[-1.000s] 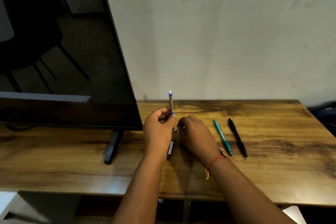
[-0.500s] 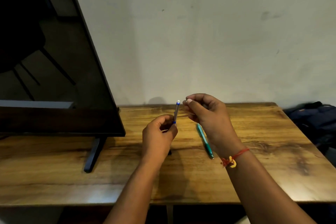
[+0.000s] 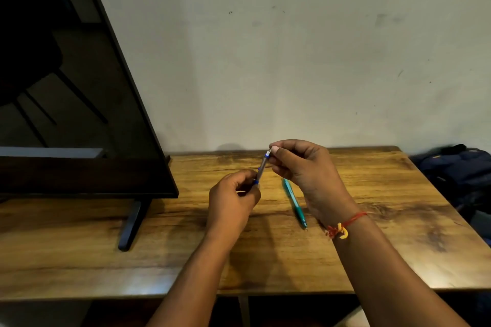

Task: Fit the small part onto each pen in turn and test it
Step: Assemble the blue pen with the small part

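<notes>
My left hand grips the lower end of a grey pen with blue bands, holding it tilted upward above the wooden table. My right hand pinches at the pen's white top end with thumb and forefinger; whatever small part it holds is hidden by the fingertips. A teal pen lies on the table under my right wrist. The black pen seen earlier is hidden behind my right forearm.
A large dark screen on a black foot stands on the table's left half. A plain wall rises behind the table. A dark blue bag lies beyond the right edge.
My right hand rose from the table and closed on the top end of the grey pen. The left hand kept hold of the pen, which now tilts to the right.
</notes>
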